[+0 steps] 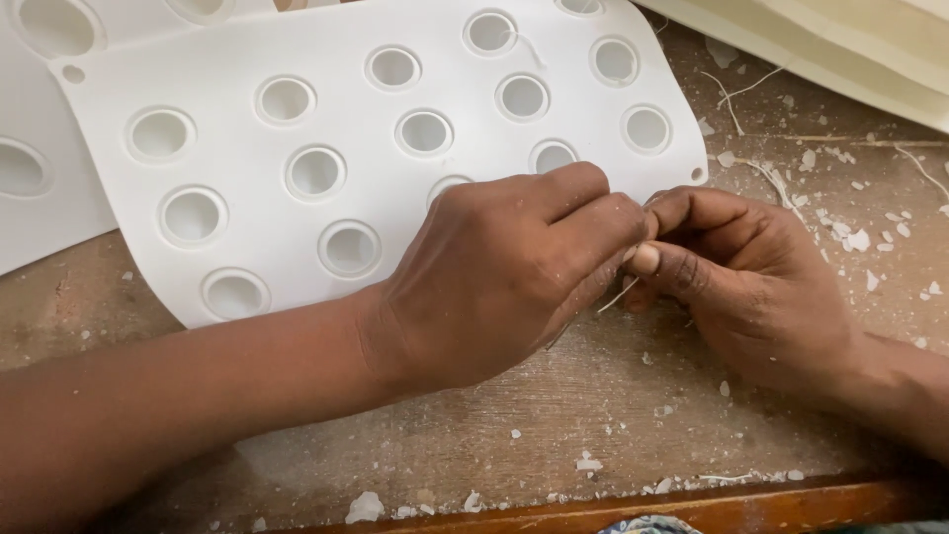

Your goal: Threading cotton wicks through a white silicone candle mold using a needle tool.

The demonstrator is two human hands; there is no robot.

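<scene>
A white moulded sheet (pixel 326 119) with several round cup-shaped holes lies flat on a worn wooden table (pixel 613 396). My left hand (pixel 504 272) rests over the sheet's near right edge, fingers curled shut at that edge. My right hand (pixel 741 272) meets it fingertip to fingertip, pinching there too. A thin white sliver (pixel 618 295) hangs down between the two hands. What exactly each fingertip grips is hidden by the fingers.
Another white sheet (pixel 40 188) lies under the first at the left. Cream-coloured sheets (pixel 850 49) are stacked at the top right. White flakes and thin trimmings (pixel 840 222) litter the table. A raised wooden lip (pixel 712 504) runs along the near edge.
</scene>
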